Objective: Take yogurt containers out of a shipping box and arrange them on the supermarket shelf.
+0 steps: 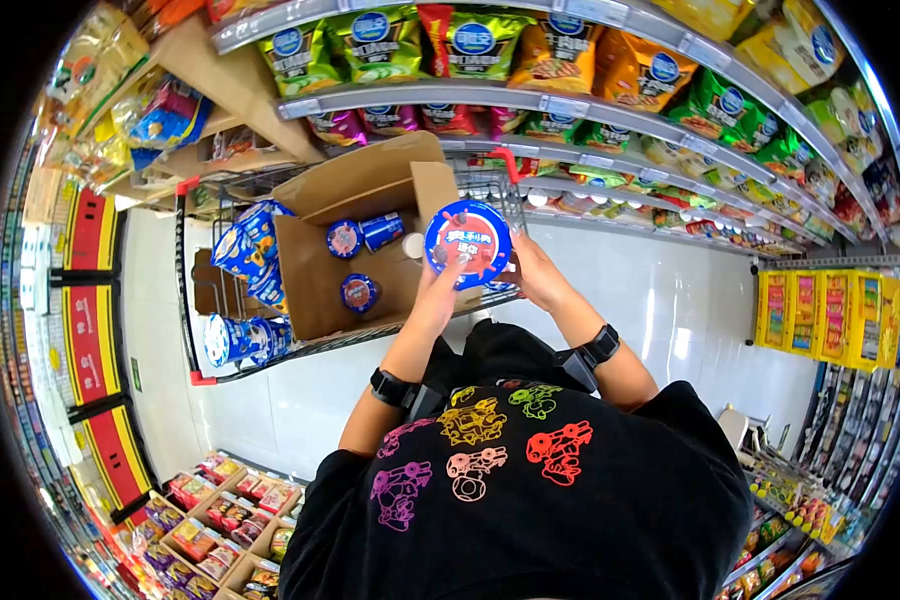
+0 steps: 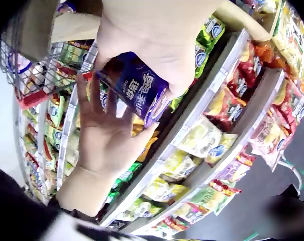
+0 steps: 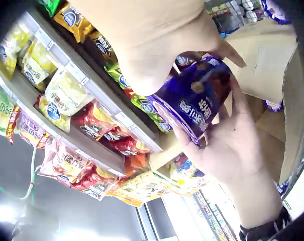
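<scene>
Both hands hold a blue snack cup (image 1: 467, 245) with a round, flat lid that faces up in the head view. The left hand (image 1: 438, 295) grips its near left side, with the thumb over the lid. On the opposite side the right hand (image 1: 538, 272) curls round the wall. Both wrist views show the cup's dark blue printed side (image 2: 137, 90) between the two hands. Just left of the hands, an open cardboard box (image 1: 305, 255) stands in a shopping cart (image 1: 315, 347). Several similar blue cups (image 1: 359, 292) lie loose inside it.
Blue snack bags (image 1: 250, 245) and a blue tub (image 1: 232, 340) are in the cart left of the box. Shelves of chip bags (image 1: 475, 42) run along the far side. A yellow rack (image 1: 830, 318) stands right, and boxed snacks (image 1: 210, 515) fill a lower-left display.
</scene>
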`<state>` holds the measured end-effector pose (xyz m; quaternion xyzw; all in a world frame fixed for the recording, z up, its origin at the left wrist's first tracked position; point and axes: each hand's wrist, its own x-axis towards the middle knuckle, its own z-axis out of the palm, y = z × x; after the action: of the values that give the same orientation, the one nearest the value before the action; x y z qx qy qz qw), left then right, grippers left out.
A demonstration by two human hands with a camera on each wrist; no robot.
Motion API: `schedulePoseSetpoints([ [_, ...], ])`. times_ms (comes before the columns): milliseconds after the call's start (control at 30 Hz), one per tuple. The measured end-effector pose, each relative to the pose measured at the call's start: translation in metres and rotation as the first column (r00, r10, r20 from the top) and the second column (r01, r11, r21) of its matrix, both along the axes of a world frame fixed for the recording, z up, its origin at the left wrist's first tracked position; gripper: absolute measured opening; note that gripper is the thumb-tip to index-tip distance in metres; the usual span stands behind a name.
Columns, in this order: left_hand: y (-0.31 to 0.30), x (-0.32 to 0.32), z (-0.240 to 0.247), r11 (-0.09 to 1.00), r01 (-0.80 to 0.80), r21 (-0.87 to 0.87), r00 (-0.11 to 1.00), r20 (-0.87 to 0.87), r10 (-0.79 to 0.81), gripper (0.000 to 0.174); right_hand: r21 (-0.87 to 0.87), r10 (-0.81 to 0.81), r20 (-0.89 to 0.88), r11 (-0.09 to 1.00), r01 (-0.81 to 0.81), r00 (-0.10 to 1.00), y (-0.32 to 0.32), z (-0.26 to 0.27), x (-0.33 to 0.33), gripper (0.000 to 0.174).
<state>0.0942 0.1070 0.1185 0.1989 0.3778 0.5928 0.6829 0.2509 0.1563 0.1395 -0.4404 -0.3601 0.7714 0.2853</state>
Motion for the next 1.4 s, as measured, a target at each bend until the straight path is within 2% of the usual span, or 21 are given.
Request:
schedulePoseSetpoints([
  [100, 0.004, 0.023, -0.002, 0.995, 0.096, -0.022, 0.995, -0.019, -0.096, 0.048, -0.025, -0.030, 0.023, 0.999, 0.031, 0.999, 0.002, -0.010, 0.026, 0.052],
  [267, 0.015, 0.041, -0.026, 0.972, 0.197, -0.129, 0.979, -0.025, -0.202, 0.044, 0.084, -0.148, 0.059, 0.986, 0.143, 0.987, 0.000, 0.004, 0.040, 0.054],
  [367, 0.026, 0.053, -0.026, 0.930, 0.209, -0.302, 0.972, -0.044, -0.233, 0.041, 0.006, -0.191, 0.091, 0.981, 0.192, 0.977, 0.006, -0.025, 0.046, 0.052],
  [433, 0.033, 0.055, -0.031, 0.908, 0.234, -0.348, 0.971, 0.030, -0.238, 0.040, -0.139, -0.191, 0.122, 0.968, 0.207, 0.974, 0.012, -0.045, 0.049, 0.052],
  [467, 0.035, 0.056, -0.030, 0.896, 0.250, -0.367, 0.967, 0.058, -0.246, 0.040, -0.194, -0.191, 0.048, 0.961, 0.197, 0.980, 0.015, -0.078, 0.053, 0.052],
  [533, 0.037, 0.060, -0.030, 0.878, 0.218, -0.426, 0.976, 0.094, -0.197, 0.036, -0.204, -0.210, 0.086, 0.953, 0.223, 0.974, 0.013, -0.082, 0.053, 0.051],
  [633, 0.034, 0.054, -0.069, 0.873, 0.311, -0.375, 0.939, 0.265, -0.220, 0.029, -0.187, -0.159, 0.198, 0.963, 0.196, 0.967, 0.006, -0.100, 0.052, 0.043],
  [700, 0.033, 0.052, -0.098, 0.803, 0.338, -0.491, 0.930, 0.307, -0.204, 0.037, -0.125, -0.103, 0.296, 0.981, 0.146, 0.950, 0.004, -0.104, 0.049, 0.040],
  [767, 0.034, 0.051, -0.106, 0.755, 0.347, -0.557, 0.931, 0.300, -0.207, 0.039, -0.002, -0.022, 0.530, 1.000, 0.028, 0.848, 0.007, -0.112, 0.048, 0.038],
  [833, 0.033, 0.051, -0.109, 0.765, 0.380, -0.520, 0.907, 0.372, -0.198, 0.041, 0.104, 0.037, 0.758, 0.979, -0.177, 0.651, 0.007, -0.099, 0.043, 0.038],
  [900, 0.036, 0.045, -0.128, 0.767, 0.426, -0.479, 0.871, 0.446, -0.206, 0.040, 0.155, -0.011, 0.766, 0.974, -0.168, 0.642, 0.004, -0.099, 0.045, 0.039],
  [933, 0.039, 0.046, -0.112, 0.762, 0.451, -0.465, 0.850, 0.485, -0.207, 0.040, 0.209, -0.052, 0.775, 0.962, -0.178, 0.630, 0.003, -0.110, 0.049, 0.038],
  [1033, 0.037, 0.049, -0.056, 0.729, 0.337, -0.596, 0.919, 0.377, -0.116, 0.031, 0.240, -0.074, 0.828, 0.942, -0.232, 0.556, 0.004, -0.107, 0.050, 0.037],
  [1067, 0.035, 0.046, -0.076, 0.733, 0.347, -0.585, 0.920, 0.363, -0.145, 0.029, 0.224, -0.056, 0.857, 0.936, -0.272, 0.513, 0.006, -0.104, 0.050, 0.037],
  [1133, 0.034, 0.045, -0.046, 0.688, 0.286, -0.667, 0.955, 0.253, -0.152, 0.028, 0.223, -0.053, 0.893, 0.915, -0.336, 0.447, 0.010, -0.095, 0.046, 0.035],
  [1167, 0.032, 0.042, -0.033, 0.662, 0.251, -0.706, 0.968, 0.197, -0.157, 0.028, 0.234, -0.064, 0.881, 0.920, -0.315, 0.468, 0.013, -0.089, 0.043, 0.035],
  [1200, 0.029, 0.036, -0.029, 0.666, 0.233, -0.709, 0.967, 0.239, -0.084, 0.031, 0.246, -0.075, 0.869, 0.923, -0.295, 0.489, 0.016, -0.083, 0.040, 0.035],
  [1233, 0.027, 0.026, -0.025, 0.741, 0.285, -0.608, 0.947, 0.298, -0.120, 0.035, 0.258, -0.087, 0.856, 0.926, -0.275, 0.509, 0.021, -0.075, 0.035, 0.035],
  [1300, 0.024, -0.007, -0.016, 0.857, 0.360, -0.369, 0.896, 0.394, -0.207, 0.041, 0.359, -0.135, 0.742, 0.907, -0.219, 0.656, 0.029, -0.050, 0.022, 0.030],
  [1333, 0.023, -0.024, -0.013, 0.891, 0.319, -0.323, 0.918, 0.339, -0.206, 0.041, 0.413, -0.163, 0.660, 0.895, -0.172, 0.734, 0.033, -0.034, 0.011, 0.028],
  [1400, 0.025, -0.057, -0.015, 0.933, 0.061, -0.356, 0.976, 0.217, 0.019, 0.038, 0.518, -0.164, 0.496, 0.844, -0.139, 0.853, 0.041, -0.010, -0.020, 0.025],
])
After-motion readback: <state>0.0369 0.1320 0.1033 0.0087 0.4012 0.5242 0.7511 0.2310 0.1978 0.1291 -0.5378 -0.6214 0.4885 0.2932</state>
